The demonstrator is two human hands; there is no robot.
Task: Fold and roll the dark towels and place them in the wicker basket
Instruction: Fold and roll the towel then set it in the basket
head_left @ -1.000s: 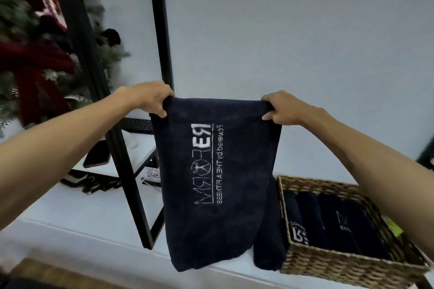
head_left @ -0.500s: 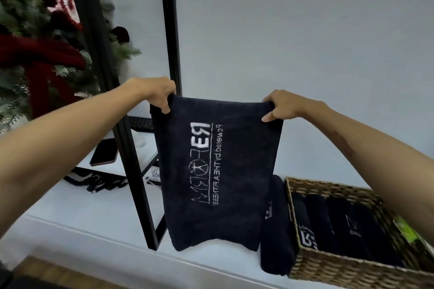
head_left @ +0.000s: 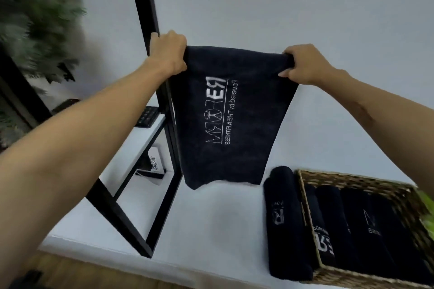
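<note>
A dark towel (head_left: pixel 246 124) with a white printed logo hangs in the air above the white table (head_left: pixel 211 230). My left hand (head_left: pixel 170 51) grips its upper left corner and my right hand (head_left: pixel 303 63) grips its upper right corner. The towel's lower edge hangs free, just above the table. At the lower right stands the wicker basket (head_left: pixel 307 213) with several rolled dark towels (head_left: pixel 366 230) lying side by side in it. One more rolled dark towel (head_left: pixel 286 223) lies on the table against the basket's left wall.
A black metal shelf frame (head_left: pixel 164 105) stands on the table behind and left of the hanging towel. Its white shelf (head_left: pixel 131 148) carries a black keyboard (head_left: pixel 148 116). A small box with a QR code (head_left: pixel 155 164) lies under the shelf. A green tree (head_left: pixel 35 26) is at the far left.
Both hands have raised the towel, so its lower edge has come up off the table's front edge. The view has shifted, and the rolled towel beside the basket now shows fully.
</note>
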